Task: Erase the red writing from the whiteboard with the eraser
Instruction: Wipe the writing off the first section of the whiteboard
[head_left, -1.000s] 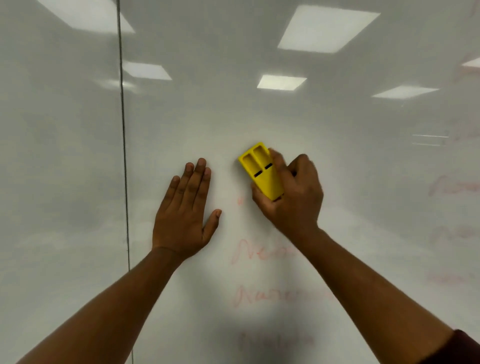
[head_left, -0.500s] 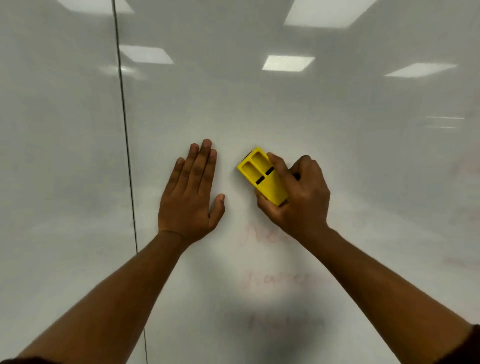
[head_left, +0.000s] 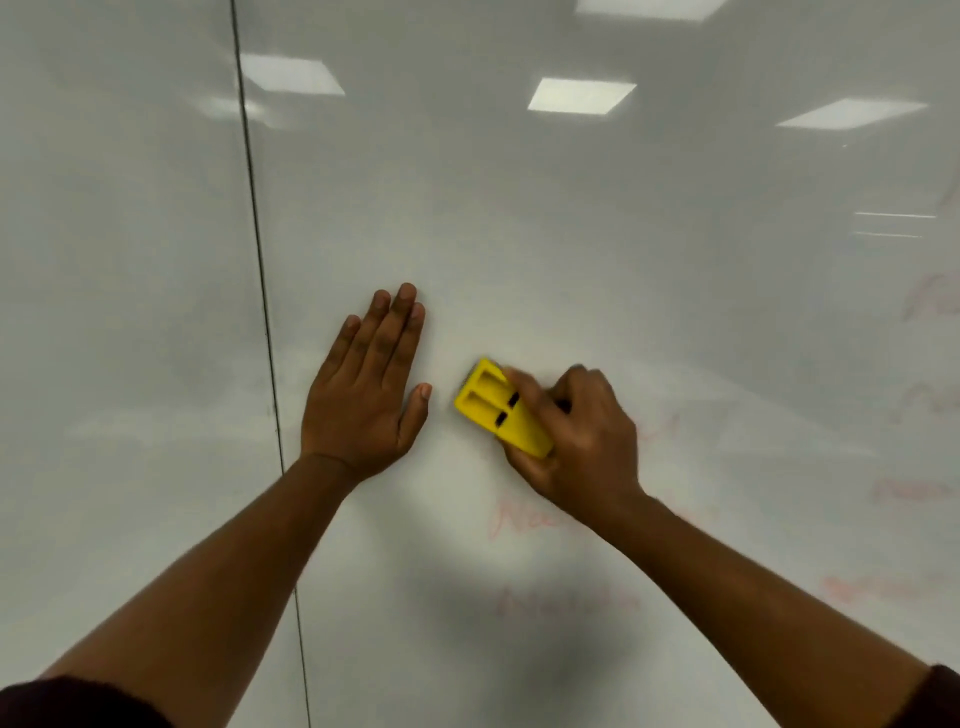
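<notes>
A glossy whiteboard (head_left: 519, 234) fills the view. My right hand (head_left: 576, 441) grips a yellow eraser (head_left: 493, 410) and presses it flat on the board, its free end pointing up and left. My left hand (head_left: 369, 395) lies flat against the board just left of the eraser, fingers straight and together, holding nothing. Faint red writing (head_left: 524, 519) runs in lines below my right hand, with another blurred line (head_left: 566, 603) lower down. A smeared red trace (head_left: 662, 428) shows just right of my right hand.
A dark vertical seam (head_left: 257, 249) divides the board left of my left hand. More faint red words (head_left: 919, 488) sit at the far right edge. Ceiling lights (head_left: 582, 96) reflect in the upper board.
The eraser and my right hand have slid down the board over the top red line. The view has tilted, so more writing shows at the right. My left hand stays flat.
</notes>
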